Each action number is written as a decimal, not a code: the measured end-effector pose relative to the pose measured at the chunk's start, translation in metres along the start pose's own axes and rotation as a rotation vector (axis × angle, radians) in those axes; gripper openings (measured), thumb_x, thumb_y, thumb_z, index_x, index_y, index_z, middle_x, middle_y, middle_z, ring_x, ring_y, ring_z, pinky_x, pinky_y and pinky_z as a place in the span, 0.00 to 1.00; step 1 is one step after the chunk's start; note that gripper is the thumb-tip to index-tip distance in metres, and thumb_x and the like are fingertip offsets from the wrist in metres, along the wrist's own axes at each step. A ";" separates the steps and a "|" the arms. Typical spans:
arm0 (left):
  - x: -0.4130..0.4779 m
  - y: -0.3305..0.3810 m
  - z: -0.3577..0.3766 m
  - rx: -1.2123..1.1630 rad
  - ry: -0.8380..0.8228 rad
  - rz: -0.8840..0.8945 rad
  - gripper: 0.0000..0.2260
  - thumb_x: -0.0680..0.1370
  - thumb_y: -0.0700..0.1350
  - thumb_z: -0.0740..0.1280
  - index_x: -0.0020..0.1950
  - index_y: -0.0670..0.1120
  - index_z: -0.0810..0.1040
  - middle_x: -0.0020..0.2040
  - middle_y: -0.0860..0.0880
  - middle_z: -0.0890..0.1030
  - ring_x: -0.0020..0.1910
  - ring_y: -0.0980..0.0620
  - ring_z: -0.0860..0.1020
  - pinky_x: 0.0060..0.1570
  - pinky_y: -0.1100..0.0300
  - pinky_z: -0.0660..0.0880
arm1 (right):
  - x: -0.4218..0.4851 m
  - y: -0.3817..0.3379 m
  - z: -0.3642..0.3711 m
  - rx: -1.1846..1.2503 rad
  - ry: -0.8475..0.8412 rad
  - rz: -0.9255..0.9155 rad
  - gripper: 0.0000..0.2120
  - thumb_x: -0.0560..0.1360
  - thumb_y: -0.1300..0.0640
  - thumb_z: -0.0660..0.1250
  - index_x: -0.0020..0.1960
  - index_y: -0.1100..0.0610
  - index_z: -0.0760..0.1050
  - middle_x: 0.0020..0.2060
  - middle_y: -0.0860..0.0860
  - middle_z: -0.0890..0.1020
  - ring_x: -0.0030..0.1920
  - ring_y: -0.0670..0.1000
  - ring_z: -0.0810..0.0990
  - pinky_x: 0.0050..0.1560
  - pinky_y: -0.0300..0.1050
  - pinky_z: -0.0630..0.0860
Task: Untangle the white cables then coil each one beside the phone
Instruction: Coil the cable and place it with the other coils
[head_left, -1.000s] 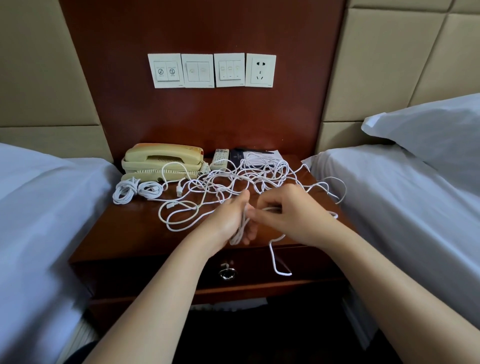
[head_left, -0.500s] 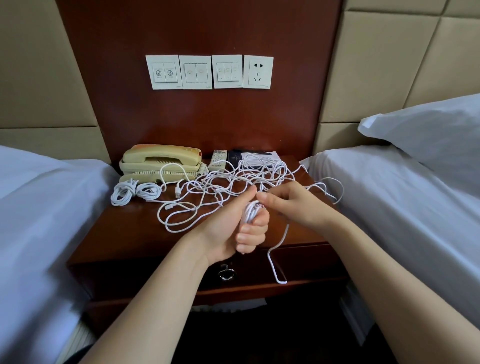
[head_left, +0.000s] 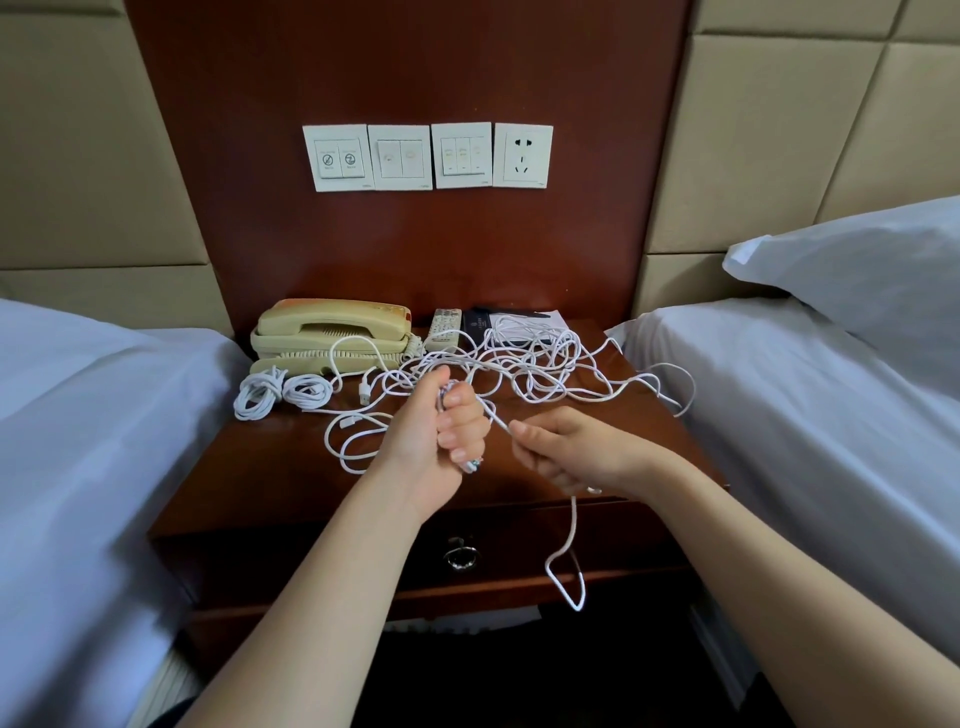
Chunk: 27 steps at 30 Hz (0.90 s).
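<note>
A tangle of white cables (head_left: 524, 364) sprawls over the wooden nightstand (head_left: 291, 467), to the right of a cream phone (head_left: 332, 335). Two coiled white cables (head_left: 283, 392) lie in front of the phone at its left. My left hand (head_left: 441, 431) grips a small bundle of wound cable in its fist above the nightstand's middle. My right hand (head_left: 561, 449) pinches the same cable's strand just to the right. From it a loose loop (head_left: 569, 566) hangs down over the drawer front.
A remote (head_left: 443, 328) and a dark booklet with a notepad (head_left: 514, 325) lie behind the tangle. Beds with white sheets flank the nightstand; a pillow (head_left: 872, 270) sits on the right one. Switches and a socket (head_left: 522, 155) are on the wall panel. A drawer ring pull (head_left: 460, 556) is below.
My right hand has drawn away from the left hand, down and to the right, pulling the strand taut between them. The left fist keeps its bundle. The hanging loop has swung right.
</note>
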<state>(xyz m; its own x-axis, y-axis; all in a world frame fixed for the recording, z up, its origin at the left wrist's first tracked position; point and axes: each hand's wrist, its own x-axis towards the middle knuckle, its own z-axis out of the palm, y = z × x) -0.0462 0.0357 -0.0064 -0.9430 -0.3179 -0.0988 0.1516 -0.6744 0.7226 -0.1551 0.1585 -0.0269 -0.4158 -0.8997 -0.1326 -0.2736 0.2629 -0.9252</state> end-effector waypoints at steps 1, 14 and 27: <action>0.001 0.000 0.000 -0.032 0.012 0.005 0.22 0.83 0.50 0.50 0.29 0.47 0.61 0.19 0.54 0.58 0.15 0.59 0.56 0.14 0.67 0.55 | 0.000 0.000 0.002 0.016 -0.019 0.007 0.19 0.82 0.51 0.52 0.36 0.59 0.67 0.20 0.45 0.60 0.21 0.43 0.56 0.21 0.33 0.56; 0.011 0.003 -0.009 -0.024 0.214 0.073 0.20 0.83 0.50 0.49 0.31 0.48 0.59 0.18 0.55 0.59 0.15 0.58 0.57 0.15 0.67 0.55 | -0.014 0.001 -0.010 0.133 0.108 0.190 0.10 0.78 0.62 0.61 0.38 0.60 0.71 0.29 0.53 0.71 0.21 0.44 0.62 0.20 0.34 0.61; 0.017 0.007 -0.025 -0.226 0.334 0.119 0.21 0.83 0.52 0.49 0.31 0.48 0.60 0.19 0.54 0.59 0.15 0.58 0.58 0.16 0.67 0.54 | -0.015 0.001 -0.008 0.043 0.168 0.029 0.19 0.81 0.48 0.56 0.47 0.60 0.79 0.24 0.47 0.61 0.23 0.44 0.56 0.21 0.34 0.55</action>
<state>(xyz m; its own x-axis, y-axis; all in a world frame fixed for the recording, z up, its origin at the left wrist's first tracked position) -0.0539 0.0087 -0.0200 -0.7723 -0.5763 -0.2671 0.3505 -0.7373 0.5775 -0.1562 0.1748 -0.0229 -0.5628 -0.8203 -0.1022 -0.2232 0.2698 -0.9367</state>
